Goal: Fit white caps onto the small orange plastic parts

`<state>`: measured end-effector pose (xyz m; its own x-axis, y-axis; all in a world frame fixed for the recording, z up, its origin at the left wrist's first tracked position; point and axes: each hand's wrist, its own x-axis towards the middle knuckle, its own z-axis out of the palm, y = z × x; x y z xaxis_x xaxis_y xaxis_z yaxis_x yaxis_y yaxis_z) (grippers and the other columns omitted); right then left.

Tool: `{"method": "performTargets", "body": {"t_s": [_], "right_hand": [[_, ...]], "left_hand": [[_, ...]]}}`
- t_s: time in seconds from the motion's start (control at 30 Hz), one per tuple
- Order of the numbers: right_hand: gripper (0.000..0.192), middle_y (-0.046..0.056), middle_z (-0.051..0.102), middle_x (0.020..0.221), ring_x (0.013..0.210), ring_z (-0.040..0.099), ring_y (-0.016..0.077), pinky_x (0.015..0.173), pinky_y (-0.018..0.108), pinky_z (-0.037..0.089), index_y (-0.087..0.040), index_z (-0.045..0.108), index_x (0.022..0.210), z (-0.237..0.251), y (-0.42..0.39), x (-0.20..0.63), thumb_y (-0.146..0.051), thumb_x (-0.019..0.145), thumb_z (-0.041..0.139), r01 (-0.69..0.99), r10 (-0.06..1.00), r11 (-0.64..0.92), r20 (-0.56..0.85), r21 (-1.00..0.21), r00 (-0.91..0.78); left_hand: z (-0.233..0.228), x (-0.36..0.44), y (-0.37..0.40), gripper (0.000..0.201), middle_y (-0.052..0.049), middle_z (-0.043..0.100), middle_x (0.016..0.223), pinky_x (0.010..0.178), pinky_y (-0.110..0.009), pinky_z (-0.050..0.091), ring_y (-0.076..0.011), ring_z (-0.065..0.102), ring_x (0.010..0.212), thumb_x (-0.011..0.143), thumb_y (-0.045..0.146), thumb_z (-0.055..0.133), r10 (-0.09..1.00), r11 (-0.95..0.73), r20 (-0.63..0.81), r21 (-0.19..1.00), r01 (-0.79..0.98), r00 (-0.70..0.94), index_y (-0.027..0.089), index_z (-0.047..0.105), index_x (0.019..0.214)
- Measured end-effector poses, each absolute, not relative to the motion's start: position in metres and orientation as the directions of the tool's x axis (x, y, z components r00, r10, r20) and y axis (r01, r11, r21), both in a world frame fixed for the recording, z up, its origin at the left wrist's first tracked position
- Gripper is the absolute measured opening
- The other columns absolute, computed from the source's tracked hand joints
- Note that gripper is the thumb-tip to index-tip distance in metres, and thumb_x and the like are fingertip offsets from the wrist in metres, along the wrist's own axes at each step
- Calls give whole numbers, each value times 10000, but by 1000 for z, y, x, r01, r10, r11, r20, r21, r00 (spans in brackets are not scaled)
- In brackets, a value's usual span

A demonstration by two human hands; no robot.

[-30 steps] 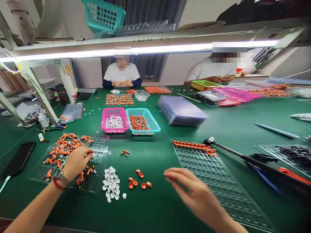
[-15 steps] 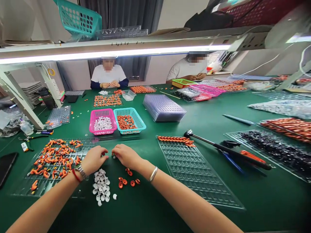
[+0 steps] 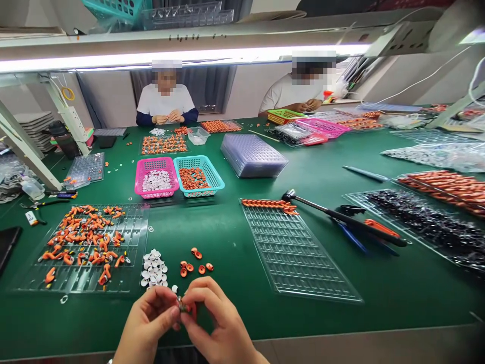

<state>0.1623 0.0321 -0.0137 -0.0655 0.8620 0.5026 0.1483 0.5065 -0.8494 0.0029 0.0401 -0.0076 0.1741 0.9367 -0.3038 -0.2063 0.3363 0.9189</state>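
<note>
Both hands meet near the table's front edge, fingertips pinched around one small part (image 3: 183,306) with orange and shiny metal-like bits; fingers hide most of it. My left hand (image 3: 149,321) grips it from the left, my right hand (image 3: 222,321) from the right. Just beyond them lies a pile of small white round caps (image 3: 154,268), with a single white cap (image 3: 175,288) close to my left fingers. Several orange cup-shaped pieces (image 3: 190,267) are scattered behind my right hand. At the left, orange curved parts with dark and yellow ends (image 3: 81,232) lie heaped on a clear ribbed tray (image 3: 134,268).
A pink basket (image 3: 138,182) of white caps adjoins a turquoise basket (image 3: 217,184) of orange pieces. On the right are a clear tray (image 3: 303,258) with an orange row, a long black-handled tool (image 3: 348,225) and black parts (image 3: 428,227). Two people sit opposite under a lamp bar (image 3: 227,53).
My hands have come back from beyond the white pile to the front edge and joined on the small part. The view has tilted down, so the table appears higher.
</note>
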Motion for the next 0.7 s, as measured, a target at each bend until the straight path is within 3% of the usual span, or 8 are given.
{"method": "performTargets", "body": {"t_s": [0.2, 0.47, 0.6, 0.7], "right_hand": [[239, 29, 583, 862, 692, 615, 140, 617, 231, 555, -214, 598, 978, -13, 27, 163, -20, 844, 560, 184, 835, 550, 545, -815, -83], [301, 49, 587, 868, 697, 620, 152, 609, 242, 569, -205, 590, 1050, -12, 23, 162, 16, 854, 535, 277, 792, 605, 600, -746, -112], [337, 65, 589, 873, 659, 608, 151, 593, 248, 569, -190, 568, 1140, -20, 20, 160, 1, 868, 514, 388, 773, 615, 621, -686, -129], [338, 61, 610, 829, 640, 608, 161, 582, 257, 562, -179, 546, 1135, -23, 19, 159, -6, 847, 509, 462, 771, 601, 625, -652, -123]], "left_hand": [[0, 12, 30, 331, 23, 643, 660, 540, -176, 447, -92, 531, 578, 572, 376, 933, 933, 357, -351, 861, -364, 84, 182, 723, 738], [-4, 14, 30, 406, 43, 620, 638, 545, -168, 432, -79, 503, 559, 547, 364, 947, 918, 384, -383, 808, -446, 97, 207, 722, 847], [-6, 15, 27, 410, 44, 614, 628, 568, -179, 447, -108, 541, 593, 550, 379, 933, 949, 290, -314, 884, -367, -8, 212, 689, 834], [-10, 16, 19, 277, 33, 635, 657, 617, -221, 500, -146, 589, 625, 644, 316, 867, 982, 103, -126, 982, -156, -142, 237, 670, 820]]}}
